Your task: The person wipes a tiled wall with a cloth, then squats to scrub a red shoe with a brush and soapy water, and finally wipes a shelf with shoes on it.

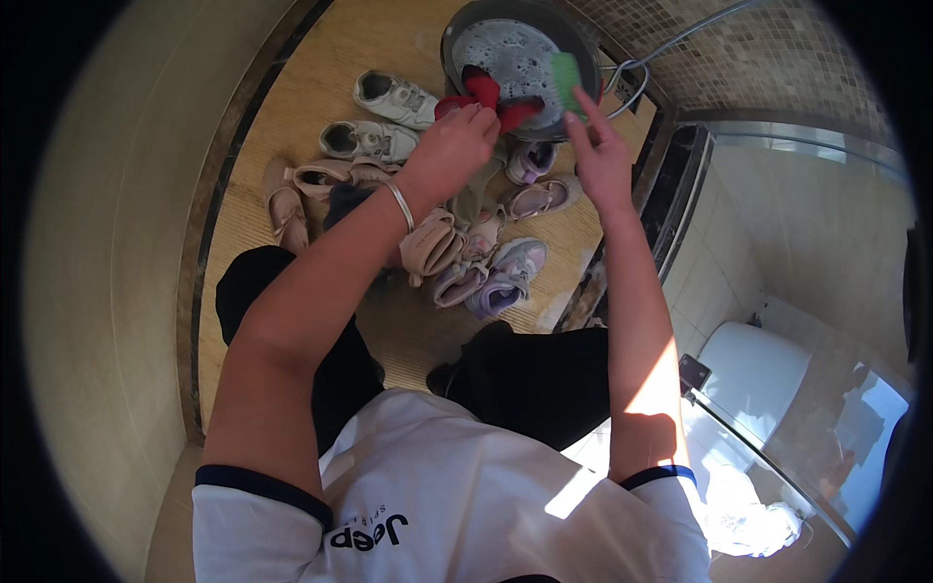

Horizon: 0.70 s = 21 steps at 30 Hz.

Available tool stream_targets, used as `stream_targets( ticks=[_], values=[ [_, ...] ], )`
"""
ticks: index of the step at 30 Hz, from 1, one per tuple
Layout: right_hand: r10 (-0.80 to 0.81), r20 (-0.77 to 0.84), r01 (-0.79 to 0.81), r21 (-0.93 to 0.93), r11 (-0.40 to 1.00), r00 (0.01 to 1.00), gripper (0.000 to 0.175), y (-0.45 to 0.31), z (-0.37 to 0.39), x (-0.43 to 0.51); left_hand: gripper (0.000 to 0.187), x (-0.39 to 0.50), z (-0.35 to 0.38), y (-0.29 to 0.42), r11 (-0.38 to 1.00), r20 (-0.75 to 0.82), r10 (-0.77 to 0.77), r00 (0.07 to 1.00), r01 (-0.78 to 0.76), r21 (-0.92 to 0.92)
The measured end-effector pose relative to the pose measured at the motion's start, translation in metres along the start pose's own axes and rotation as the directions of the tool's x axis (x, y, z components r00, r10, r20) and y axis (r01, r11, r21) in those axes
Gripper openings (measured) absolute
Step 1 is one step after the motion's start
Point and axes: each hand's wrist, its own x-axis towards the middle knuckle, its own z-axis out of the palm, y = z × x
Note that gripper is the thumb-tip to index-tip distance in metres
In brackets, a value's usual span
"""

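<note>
At the top of the head view, a dark round basin holds foamy water. My left hand grips a red shoe with a dark part at the basin's near rim; more red material beside it is blurred, and I cannot tell whether it is the same piece. In my right hand is a green scrubbing brush, its bristles towards the red item, over the basin's right side. Below the basin stand white shoes, beige shoes and lilac-grey sneakers.
A pink flat shoe stands at the left, near the stone-edged wall. A grey hose loops down right of the basin. A dark stone sill borders the floor at the right, with a white toilet beyond a glass panel.
</note>
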Motion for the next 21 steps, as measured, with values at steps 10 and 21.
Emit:
stream_targets(
  ticks=[10,21],
  values=[
    [0.179,0.125,-0.079,-0.562,0.824,0.976,0.042,0.007,0.008,-0.005,0.023,-0.010,-0.008,0.011,0.999,0.059,0.032,0.998,-0.035,0.041],
    [0.172,0.224,0.013,-0.645,0.764,0.959,0.040,-0.016,0.014,-0.007,0.034,-0.019,0.000,0.012,0.999,0.192,0.038,0.981,-0.039,0.003]
  ],
)
